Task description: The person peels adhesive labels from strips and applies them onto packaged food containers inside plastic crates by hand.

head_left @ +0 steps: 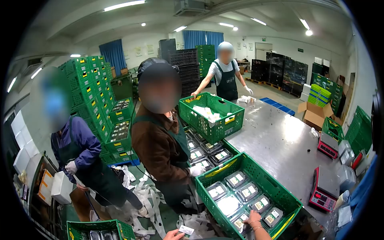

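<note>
At the bottom edge, my left hand (173, 235) pinches a small white label card (186, 230) with green print. My right hand (253, 221), with bracelets on the wrist, reaches into the near green crate (286, 196). Its fingers curl over the edge of a clear plastic clamshell box (240, 222) in the front row. Several more labelled clamshell boxes (248, 192) with dark contents lie in rows in this crate. One box at its left side is washed out by glare.
Beside the crate stretches a metal table (276, 132) with red scales (323, 188) on its right. A co-worker in brown (160, 140) touches another box-filled crate. Across the table, a co-worker (227, 76) holds a green crate (212, 116). Label backing strips (154, 204) litter the floor.
</note>
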Motion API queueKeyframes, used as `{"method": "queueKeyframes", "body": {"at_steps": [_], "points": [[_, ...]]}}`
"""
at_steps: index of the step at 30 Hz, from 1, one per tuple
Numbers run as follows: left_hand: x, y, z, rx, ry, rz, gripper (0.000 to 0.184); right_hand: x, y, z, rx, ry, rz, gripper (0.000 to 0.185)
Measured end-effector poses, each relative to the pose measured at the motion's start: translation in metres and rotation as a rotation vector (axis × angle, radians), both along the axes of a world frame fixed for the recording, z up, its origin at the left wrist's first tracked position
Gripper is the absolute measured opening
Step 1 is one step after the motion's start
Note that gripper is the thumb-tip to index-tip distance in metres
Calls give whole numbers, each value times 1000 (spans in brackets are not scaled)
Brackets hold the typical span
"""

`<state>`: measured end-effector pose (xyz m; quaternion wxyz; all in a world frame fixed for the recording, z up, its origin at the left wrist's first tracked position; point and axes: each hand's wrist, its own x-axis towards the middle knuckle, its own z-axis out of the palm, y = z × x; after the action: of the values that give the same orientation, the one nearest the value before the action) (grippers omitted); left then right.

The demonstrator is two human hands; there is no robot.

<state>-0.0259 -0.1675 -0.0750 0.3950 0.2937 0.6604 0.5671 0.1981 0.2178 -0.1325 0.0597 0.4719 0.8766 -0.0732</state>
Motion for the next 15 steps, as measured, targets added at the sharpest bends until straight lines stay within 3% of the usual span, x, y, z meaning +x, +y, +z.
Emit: {"method": "queueKeyframes", "body": {"at_steps": [1,3,6,9,11,13,15], "points": [[-2,-1,1,-156,-118,4,32,2,8,0,51,109,-19,61],[-3,-1,9,-173,-140,-15,35,1,14,19,74,264,0,50],[9,18,66,24,39,-47,49,-25,-14,83,-24,568,175,30],[11,38,101,-150,147,-98,35,-65,-90,136,-516,810,337,37],[14,52,84,67,300,-3,23,-82,-136,158,-716,854,598,34],[16,60,92,4,300,20,21,-93,-156,153,-702,717,782,26],[18,63,92,-45,127,9,22,-91,-161,158,-767,602,613,23]]}}
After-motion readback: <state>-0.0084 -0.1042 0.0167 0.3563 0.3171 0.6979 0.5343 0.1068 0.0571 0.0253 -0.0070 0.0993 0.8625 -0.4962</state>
